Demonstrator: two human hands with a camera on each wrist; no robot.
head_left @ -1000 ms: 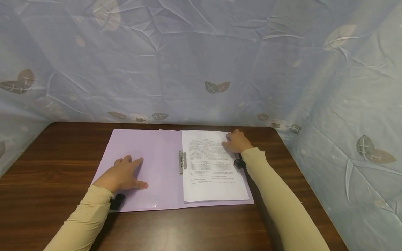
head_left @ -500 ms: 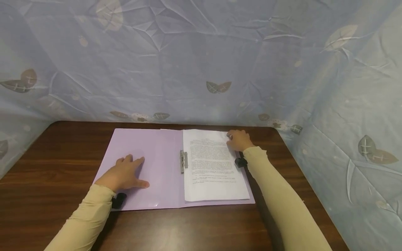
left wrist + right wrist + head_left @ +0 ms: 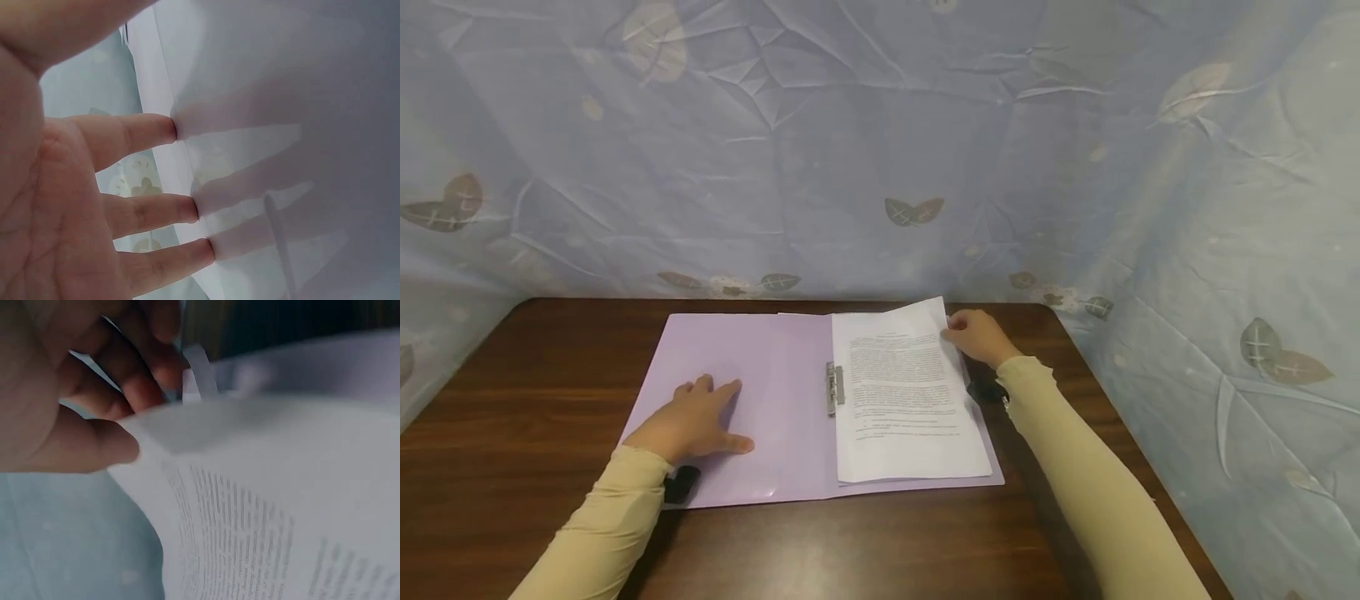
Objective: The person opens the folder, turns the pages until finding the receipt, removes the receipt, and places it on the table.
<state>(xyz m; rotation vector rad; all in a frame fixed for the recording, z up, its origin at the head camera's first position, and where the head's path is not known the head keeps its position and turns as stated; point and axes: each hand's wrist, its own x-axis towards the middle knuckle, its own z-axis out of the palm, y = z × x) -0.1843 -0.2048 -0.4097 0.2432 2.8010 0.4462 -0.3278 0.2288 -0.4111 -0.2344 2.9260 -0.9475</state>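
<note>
A purple folder (image 3: 782,358) lies spread flat on the table, with a metal clip (image 3: 835,389) near its spine. Printed sheets of paper (image 3: 902,408) lie on its right half. With fingers spread, my left hand (image 3: 692,421) rests on the bare left cover; in the left wrist view the fingertips (image 3: 187,209) touch its smooth surface. My right hand (image 3: 981,337) pinches the upper right corner of the paper between thumb and fingers. That corner is raised, and the right wrist view shows the paper (image 3: 262,437) bending up from the folder. How many sheets are pinched I cannot tell.
The dark wooden table (image 3: 535,400) extends around the folder. A pale blue patterned cloth (image 3: 850,167) hangs behind the table's far edge and along its sides. Black wrist cameras (image 3: 682,483) sit under the sleeves.
My right hand has taken hold of the paper's upper right corner and lifted it, with the wrist shifting slightly right. My left hand stays in place on the cover.
</note>
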